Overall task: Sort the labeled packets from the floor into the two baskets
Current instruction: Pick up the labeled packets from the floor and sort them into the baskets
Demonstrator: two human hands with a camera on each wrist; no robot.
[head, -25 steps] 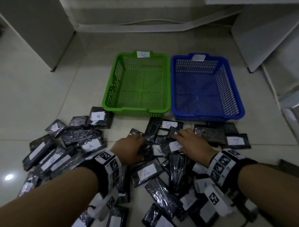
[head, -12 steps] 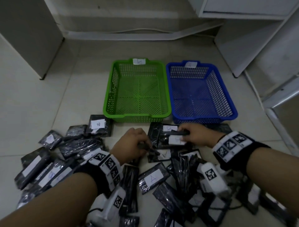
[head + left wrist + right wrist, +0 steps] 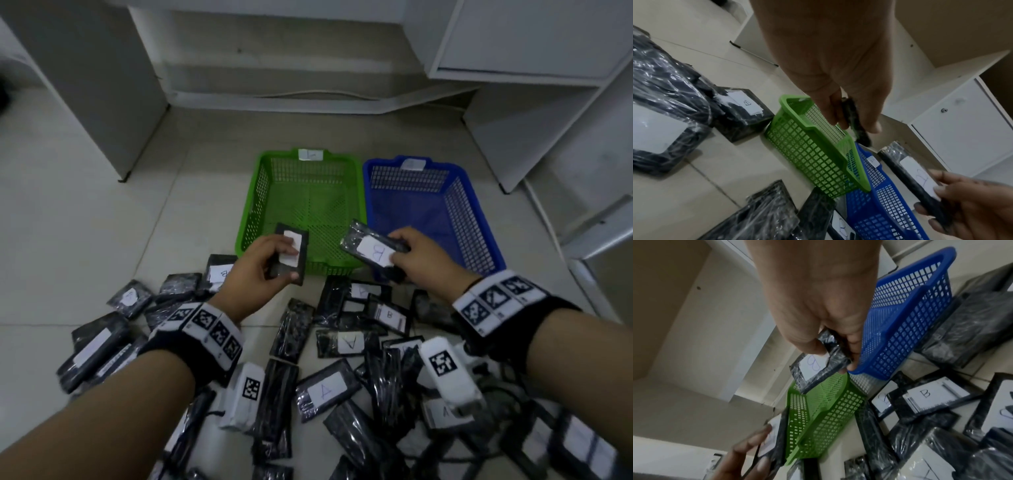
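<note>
My left hand (image 3: 272,265) holds a black packet (image 3: 301,260) above the near rim of the green basket (image 3: 251,219). My thumb covers part of its white label, so I cannot read the letter. My right hand (image 3: 399,257) pinches a black packet labelled B (image 3: 371,251) over the gap between the green basket and the blue basket (image 3: 471,222). Both baskets have nothing inside. The right wrist view shows the B packet (image 3: 818,368) at my fingertips. Several labelled packets (image 3: 327,390) lie piled on the floor below my arms.
White cabinets stand at the left (image 3: 85,85) and right (image 3: 548,120), with a cable (image 3: 325,93) along the wall base behind the baskets. Bare tile floor (image 3: 154,240) lies left of the green basket. Each basket carries a paper tag (image 3: 310,155) on its far rim.
Both hands have risen from the pile, each holding a packet, and moved forward to the baskets' near edge. The head view has tilted upward.
</note>
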